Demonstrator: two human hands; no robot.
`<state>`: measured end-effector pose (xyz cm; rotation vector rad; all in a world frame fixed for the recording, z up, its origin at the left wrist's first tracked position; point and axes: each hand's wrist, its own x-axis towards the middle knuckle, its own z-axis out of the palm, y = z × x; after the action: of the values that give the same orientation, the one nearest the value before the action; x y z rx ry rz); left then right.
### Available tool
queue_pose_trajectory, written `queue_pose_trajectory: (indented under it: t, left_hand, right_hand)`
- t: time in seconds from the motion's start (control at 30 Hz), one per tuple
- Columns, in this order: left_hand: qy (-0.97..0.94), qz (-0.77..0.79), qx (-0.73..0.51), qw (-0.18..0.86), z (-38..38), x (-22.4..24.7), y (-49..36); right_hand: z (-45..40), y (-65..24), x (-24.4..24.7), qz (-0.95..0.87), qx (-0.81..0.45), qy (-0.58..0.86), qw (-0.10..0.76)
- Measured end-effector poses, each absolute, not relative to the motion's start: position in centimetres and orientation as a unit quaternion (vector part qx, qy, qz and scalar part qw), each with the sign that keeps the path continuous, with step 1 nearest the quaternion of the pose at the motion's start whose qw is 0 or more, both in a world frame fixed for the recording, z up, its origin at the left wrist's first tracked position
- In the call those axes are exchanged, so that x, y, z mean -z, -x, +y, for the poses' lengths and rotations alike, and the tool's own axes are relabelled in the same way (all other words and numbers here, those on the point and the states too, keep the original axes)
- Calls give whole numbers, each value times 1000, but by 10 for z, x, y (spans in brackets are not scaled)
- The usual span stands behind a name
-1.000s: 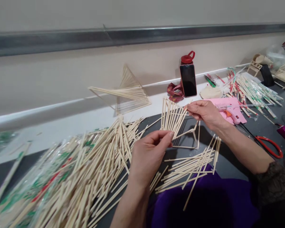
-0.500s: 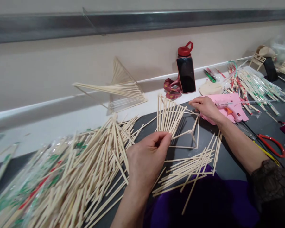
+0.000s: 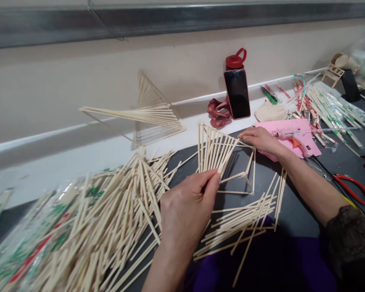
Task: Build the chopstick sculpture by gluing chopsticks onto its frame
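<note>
My left hand (image 3: 188,202) pinches the lower end of a wooden chopstick (image 3: 229,156) between thumb and forefinger. This chopstick stands at the near side of a fan of chopsticks (image 3: 208,150) joined into an angular frame. At its upper end, the closed fingertips of my right hand (image 3: 258,138) grip the chopstick's tip by the frame's top edge. The frame's lower corner (image 3: 252,192) reaches the dark table top to the right. Loose chopsticks (image 3: 246,219) lie crossed just in front of the frame.
A large chopstick heap (image 3: 121,215) and wrapped chopsticks (image 3: 42,231) cover the left. A finished-looking twisted stick structure (image 3: 158,113) stands behind. A phone (image 3: 237,94) leans on a red-capped bottle (image 3: 235,61). A pink glue gun (image 3: 295,140) and red-handled tool (image 3: 354,186) lie right.
My right fingertips have come in from beside the fan to the upper end of the chopstick. My left hand keeps its pinch. The view has shifted slightly.
</note>
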<state>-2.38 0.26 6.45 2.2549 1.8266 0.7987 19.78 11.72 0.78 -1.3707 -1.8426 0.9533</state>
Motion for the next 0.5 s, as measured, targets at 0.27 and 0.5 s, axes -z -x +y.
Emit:
queue_pose_trajectory:
  t: [0.27,0.5]
  left_hand:
    - [-766,590,-246,71,8,-68,24]
    - [-768,597,-216,84,15,-74,21]
  right_hand:
    - [114,-196,-3,-670,-407,527,329]
    - [116,-197,0,-671,-397,540,316]
